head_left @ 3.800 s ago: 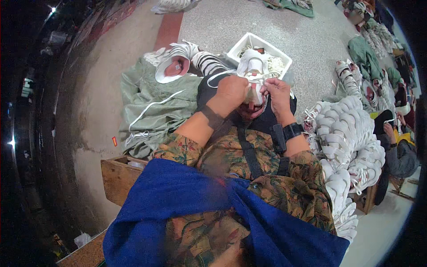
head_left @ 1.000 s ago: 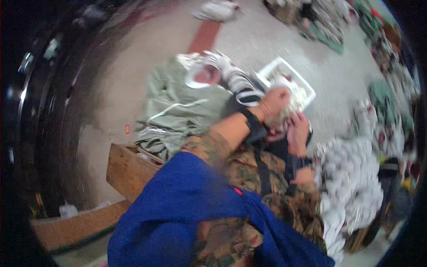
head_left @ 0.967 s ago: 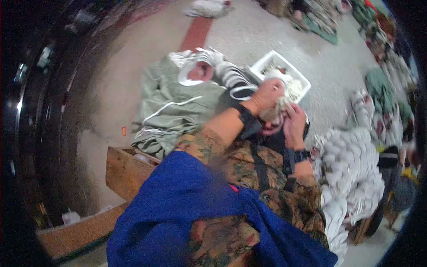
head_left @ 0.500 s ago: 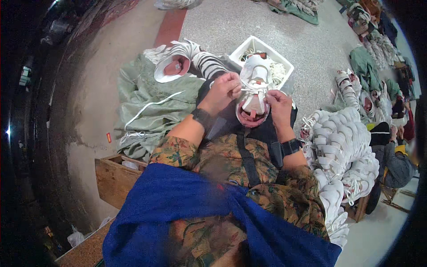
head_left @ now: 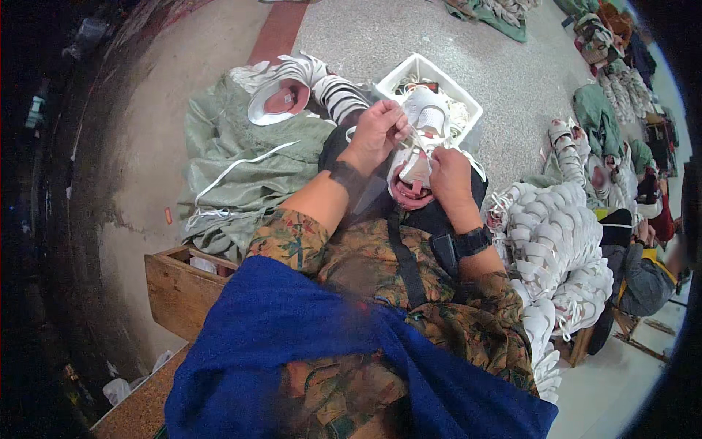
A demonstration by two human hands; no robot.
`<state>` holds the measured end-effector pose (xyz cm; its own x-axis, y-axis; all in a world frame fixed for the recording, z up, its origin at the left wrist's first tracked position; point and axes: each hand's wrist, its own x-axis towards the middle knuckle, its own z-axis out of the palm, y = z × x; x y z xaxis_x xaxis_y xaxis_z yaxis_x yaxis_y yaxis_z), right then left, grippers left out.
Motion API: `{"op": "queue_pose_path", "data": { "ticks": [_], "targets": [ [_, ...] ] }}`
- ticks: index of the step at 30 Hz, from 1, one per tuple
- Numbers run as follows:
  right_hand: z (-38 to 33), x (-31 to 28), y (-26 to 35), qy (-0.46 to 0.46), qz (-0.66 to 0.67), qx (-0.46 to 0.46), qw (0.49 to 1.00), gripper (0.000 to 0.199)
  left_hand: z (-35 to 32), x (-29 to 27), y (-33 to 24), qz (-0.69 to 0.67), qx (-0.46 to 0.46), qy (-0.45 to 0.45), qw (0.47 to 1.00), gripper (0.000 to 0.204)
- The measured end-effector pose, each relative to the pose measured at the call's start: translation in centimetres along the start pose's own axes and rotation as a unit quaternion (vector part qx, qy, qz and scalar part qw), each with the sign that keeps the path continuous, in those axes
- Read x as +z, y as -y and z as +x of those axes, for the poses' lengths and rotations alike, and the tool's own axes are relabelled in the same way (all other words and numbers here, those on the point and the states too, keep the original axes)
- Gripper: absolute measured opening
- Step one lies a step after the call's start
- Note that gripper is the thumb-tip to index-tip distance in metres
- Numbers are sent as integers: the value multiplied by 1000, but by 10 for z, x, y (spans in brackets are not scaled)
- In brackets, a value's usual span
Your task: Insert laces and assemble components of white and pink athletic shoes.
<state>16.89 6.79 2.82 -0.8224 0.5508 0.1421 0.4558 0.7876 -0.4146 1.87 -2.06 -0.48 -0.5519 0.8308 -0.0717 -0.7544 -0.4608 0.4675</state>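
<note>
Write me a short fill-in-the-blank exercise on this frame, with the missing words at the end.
1. The shoe between the left hand and right hand has a lining coloured ____.
2. The bin beyond that shoe is coloured ____.
3. A loose lace lies on a sack coloured ____.
4. The big pile of white shoes is on the person's ____ side.

Missing words: pink; white; green; right.

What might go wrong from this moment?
The lace that the left hand appears to pinch could slip free or pull uneven. The white shoe, seemingly resting on the dark trousers, might shift if tugged. Loose laces in the white tray just beyond the toe could perhaps snag.
</note>
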Motion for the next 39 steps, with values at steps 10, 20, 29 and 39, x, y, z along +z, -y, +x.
{"op": "queue_pose_path", "data": {
  "ticks": [10,20,29,39],
  "targets": [
    [17,-10,2,92,-75,-32,992,9,5,-5,8,-22,-13,0,1000,9],
    [32,-8,1,147,-111,-55,981,11,8,-6,5,-14,-12,-13,1000,7],
    [27,-10,-21,130,61,-183,973,9,5,-3,10,30,-3,-15,999,10],
    [11,8,-25,6,122,-169,978,5,0,-9,13,63,-4,-4,998,8]
  ]
}}
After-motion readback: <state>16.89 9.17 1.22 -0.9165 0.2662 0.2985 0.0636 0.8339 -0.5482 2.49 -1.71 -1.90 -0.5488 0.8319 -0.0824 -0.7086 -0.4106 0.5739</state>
